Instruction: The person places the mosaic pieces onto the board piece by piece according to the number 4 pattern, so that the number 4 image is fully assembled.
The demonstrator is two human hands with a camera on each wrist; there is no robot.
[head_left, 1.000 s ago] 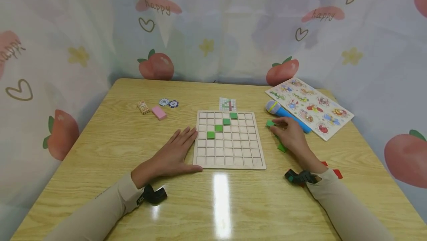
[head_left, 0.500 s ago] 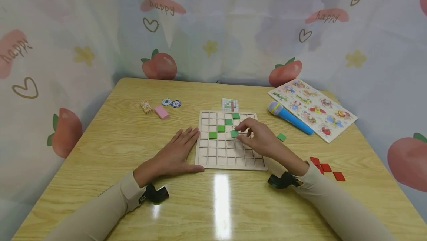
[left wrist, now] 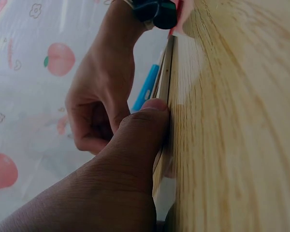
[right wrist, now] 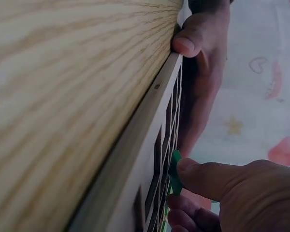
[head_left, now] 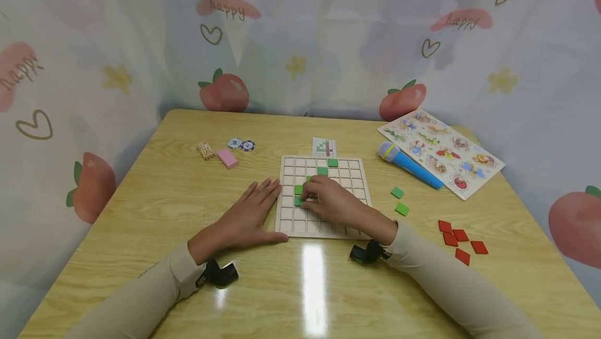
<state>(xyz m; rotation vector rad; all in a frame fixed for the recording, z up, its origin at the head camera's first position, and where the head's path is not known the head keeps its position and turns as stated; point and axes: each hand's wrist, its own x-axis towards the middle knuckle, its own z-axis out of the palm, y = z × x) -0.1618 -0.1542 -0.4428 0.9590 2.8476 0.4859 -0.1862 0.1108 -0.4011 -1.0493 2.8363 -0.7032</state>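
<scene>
A wooden grid board [head_left: 285, 227] lies mid-table, with a diagonal run of green tiles [head_left: 332, 162] in its squares. My right hand [head_left: 333, 201] reaches over the board and pinches a green tile [head_left: 298, 201] between thumb and fingers, just below the lowest tile of that run. In the right wrist view this pinched tile [right wrist: 175, 171] stands tilted at the grid. My left hand [head_left: 246, 216] lies with fingers extended along the board's left edge, its thumb at the near left corner. Part of the grid is hidden under my right hand.
Two loose green tiles [head_left: 401, 208] and several red tiles [head_left: 461, 235] lie to the right. A blue toy microphone [head_left: 415, 168] rests by an insect puzzle board [head_left: 446, 151]. Behind the grid is a pattern card [head_left: 324, 147]; at left, poker chips [head_left: 241, 144] and a pink block [head_left: 227, 158].
My right hand has picked up a green tile from the right of the board and carried it left across the grid, lowering it to a left-hand square. The left hand stays in place.
</scene>
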